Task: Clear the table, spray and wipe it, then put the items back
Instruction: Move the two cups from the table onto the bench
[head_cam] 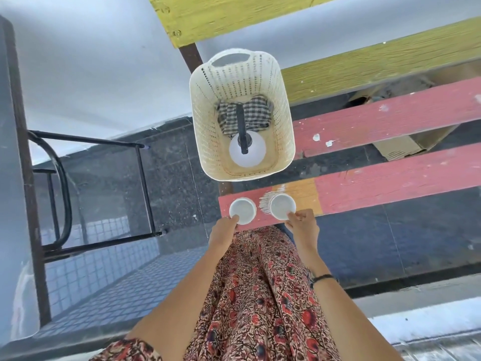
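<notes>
Both arms reach straight down: left hand (223, 227) pinches near rim of left white cup (242, 211), right hand (302, 225) pinches near rim of right white cup (283, 206), both cups upright on red plank (390, 188).

Nothing readable is showing anywhere: no words, labels, brand marks or numbers are appearing on the two cups (242, 211), the basket (242, 113), the spray bottle (247, 149) standing in it, or the painted planks of the tabletop (390, 183).
</notes>
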### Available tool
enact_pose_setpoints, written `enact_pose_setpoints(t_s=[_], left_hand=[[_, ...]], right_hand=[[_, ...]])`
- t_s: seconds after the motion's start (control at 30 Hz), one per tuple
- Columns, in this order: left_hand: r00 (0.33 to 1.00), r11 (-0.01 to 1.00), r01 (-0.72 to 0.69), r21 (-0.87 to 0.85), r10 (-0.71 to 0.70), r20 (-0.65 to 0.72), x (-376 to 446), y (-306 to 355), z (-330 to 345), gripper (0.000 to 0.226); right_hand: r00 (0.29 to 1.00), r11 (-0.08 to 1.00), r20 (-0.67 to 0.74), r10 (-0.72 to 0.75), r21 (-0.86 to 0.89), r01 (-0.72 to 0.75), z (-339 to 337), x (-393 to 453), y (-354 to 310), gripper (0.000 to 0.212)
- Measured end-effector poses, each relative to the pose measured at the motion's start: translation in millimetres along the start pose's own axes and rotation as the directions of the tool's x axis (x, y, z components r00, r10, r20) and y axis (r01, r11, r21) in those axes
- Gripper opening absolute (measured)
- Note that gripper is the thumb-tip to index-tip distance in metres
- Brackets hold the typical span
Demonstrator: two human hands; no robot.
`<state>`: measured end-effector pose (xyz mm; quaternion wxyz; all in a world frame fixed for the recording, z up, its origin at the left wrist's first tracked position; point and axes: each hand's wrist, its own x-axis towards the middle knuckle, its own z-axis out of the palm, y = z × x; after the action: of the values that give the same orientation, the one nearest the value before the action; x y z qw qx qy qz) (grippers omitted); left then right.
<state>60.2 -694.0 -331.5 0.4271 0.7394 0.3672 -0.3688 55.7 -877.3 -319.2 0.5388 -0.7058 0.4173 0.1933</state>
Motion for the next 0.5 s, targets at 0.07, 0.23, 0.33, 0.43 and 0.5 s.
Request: enact_pose_setpoints(t_s=[0.07, 0.23, 0.33, 0.43, 0.5], left_hand=[[1.000, 0.997, -0.011, 0.078, 0.010, 0.014, -2.7, 1.2, 0.1, 0.019], [0.997, 0.991, -0.071, 0.112, 0.069, 0.020, -13.5, 5.9, -2.5, 0.032], [0.994, 0.994, -0.098, 0.056, 0.100, -0.036, -23.4, 4.7, -7.8, 0.050], [0.986, 0.994, -0.080, 0.073, 0.089, -0.137, -33.6, -2.6, -13.6, 0.061], [0.975, 0.984, -0.098, 0.152, 0.126, -0.181, -57.3, 6.6, -22.1, 0.049]], right_hand=[[1.000, 1.000, -0.009, 0.014, -0.028, -0.014, -0.7, -2.3, -0.5, 0.020], [0.998, 0.987, -0.061, 0.000, -0.163, -0.010, -4.7, -16.8, -11.5, 0.044], [0.990, 0.976, -0.132, -0.042, -0.218, 0.013, -4.3, -32.4, -21.0, 0.054], [0.976, 0.961, -0.171, -0.134, -0.264, 0.086, -3.1, -49.4, -25.6, 0.055], [0.959, 0.934, -0.155, -0.239, -0.307, 0.183, -1.6, -62.2, -29.2, 0.047]])
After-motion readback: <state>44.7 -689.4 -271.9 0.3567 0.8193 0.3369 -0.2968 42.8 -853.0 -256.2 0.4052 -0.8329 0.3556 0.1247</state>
